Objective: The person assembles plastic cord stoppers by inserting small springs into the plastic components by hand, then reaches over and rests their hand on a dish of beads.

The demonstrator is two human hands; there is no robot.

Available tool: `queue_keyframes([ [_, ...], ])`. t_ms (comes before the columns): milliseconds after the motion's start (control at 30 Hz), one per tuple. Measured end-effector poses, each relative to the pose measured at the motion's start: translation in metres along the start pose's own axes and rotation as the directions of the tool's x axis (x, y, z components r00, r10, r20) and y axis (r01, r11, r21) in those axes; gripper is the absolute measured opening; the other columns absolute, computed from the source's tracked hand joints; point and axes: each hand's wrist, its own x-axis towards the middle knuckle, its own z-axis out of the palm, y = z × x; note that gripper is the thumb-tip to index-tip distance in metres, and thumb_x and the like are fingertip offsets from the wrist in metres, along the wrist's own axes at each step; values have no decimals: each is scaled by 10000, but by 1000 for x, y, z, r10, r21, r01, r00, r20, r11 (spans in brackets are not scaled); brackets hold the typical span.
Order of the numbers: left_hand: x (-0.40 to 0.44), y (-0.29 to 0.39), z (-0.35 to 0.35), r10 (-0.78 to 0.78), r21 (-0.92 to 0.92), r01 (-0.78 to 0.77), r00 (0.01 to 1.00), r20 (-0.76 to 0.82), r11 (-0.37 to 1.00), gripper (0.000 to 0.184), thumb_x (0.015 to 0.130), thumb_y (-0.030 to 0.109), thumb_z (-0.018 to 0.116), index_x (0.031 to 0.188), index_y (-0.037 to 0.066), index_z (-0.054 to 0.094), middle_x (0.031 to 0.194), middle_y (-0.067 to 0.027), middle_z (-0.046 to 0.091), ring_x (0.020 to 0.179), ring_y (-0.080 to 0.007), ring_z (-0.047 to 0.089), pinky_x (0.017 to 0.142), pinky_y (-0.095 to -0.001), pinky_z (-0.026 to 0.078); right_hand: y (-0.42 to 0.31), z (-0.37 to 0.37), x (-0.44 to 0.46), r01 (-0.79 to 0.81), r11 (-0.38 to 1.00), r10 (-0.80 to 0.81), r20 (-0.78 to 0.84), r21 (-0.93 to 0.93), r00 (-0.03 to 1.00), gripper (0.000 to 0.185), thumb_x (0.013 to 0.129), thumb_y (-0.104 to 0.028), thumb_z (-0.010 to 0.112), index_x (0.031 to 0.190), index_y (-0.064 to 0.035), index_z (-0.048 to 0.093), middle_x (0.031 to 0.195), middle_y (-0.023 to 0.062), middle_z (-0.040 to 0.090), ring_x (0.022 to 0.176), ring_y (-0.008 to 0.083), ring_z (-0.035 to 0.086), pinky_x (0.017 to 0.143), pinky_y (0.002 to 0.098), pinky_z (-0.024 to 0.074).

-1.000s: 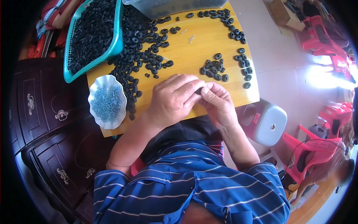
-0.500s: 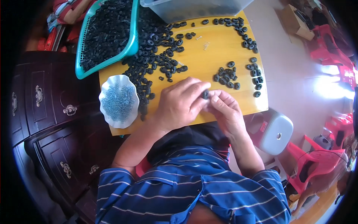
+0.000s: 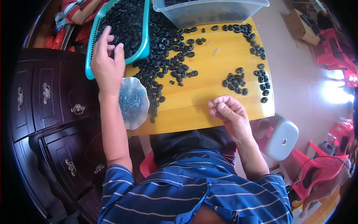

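Note:
My left hand (image 3: 108, 63) is over the near rim of the teal basket (image 3: 145, 33), fingers apart and nothing visible between them. Small black parts fill the basket. Over the table's front part, my right hand (image 3: 229, 112) is closed in a pinch; whatever is between its fingertips is too small to make out. A white scalloped bowl (image 3: 143, 118) of small clear-blue springs stands beside my left forearm. Loose black parts (image 3: 164, 56) spread right of the basket. Beyond my right hand lies a small cluster of black parts (image 3: 234, 83).
A clear plastic bin (image 3: 209, 13) stands at the table's far edge. Black pieces (image 3: 264, 86) line the right edge, and a few springs (image 3: 216, 51) lie mid-table. A grey-lidded stool (image 3: 284, 140) is at right. People are partly visible at far left and lower right.
My left hand has left my right hand and moved to the basket, its fingers spread. The black part seen between my hands no longer shows. The view has shifted, moving the table rightward.

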Motion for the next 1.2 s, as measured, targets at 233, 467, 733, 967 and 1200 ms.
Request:
queue_keyframes([
  [233,-44,52,44,288,-277,-201,902,323,940,193,811,-32,753,992,36,745,984,-92,706,893,-245,693,769,-341,563,2,0,0,-12,1000,12,-7,-29,1000,153,1038,-145,592,1127,-40,658,1091,79,716,936,136,669,901,287,531],
  [467,-63,67,77,328,-268,-222,824,462,937,147,801,29,772,945,45,747,990,-49,669,924,-248,661,777,-366,554,0,0,-1,-6,999,6,0,-35,1000,155,1040,-145,587,1132,-39,655,1092,82,712,941,132,667,903,284,530],
  [733,-61,70,92,382,-256,-288,769,512,923,73,813,50,755,866,46,704,966,-61,660,906,-262,642,783,-379,541,-2,0,-2,-25,999,25,5,34,1000,145,1028,-110,611,1125,-16,665,1094,90,724,960,136,660,931,287,512],
  [967,-62,73,88,332,-283,-213,806,490,935,95,841,39,717,898,47,642,891,-89,670,836,-290,655,749,-403,544,-1,0,-1,-15,999,14,22,51,1000,151,1026,-114,618,1130,-15,664,1099,96,724,975,140,663,936,291,518],
  [1200,-66,89,79,283,-298,-143,817,503,944,156,834,70,728,981,48,682,905,-97,682,847,-290,678,721,-419,554,0,2,-1,-26,999,25,23,45,999,149,1027,-114,614,1126,-14,664,1091,96,722,982,142,663,942,290,518],
])
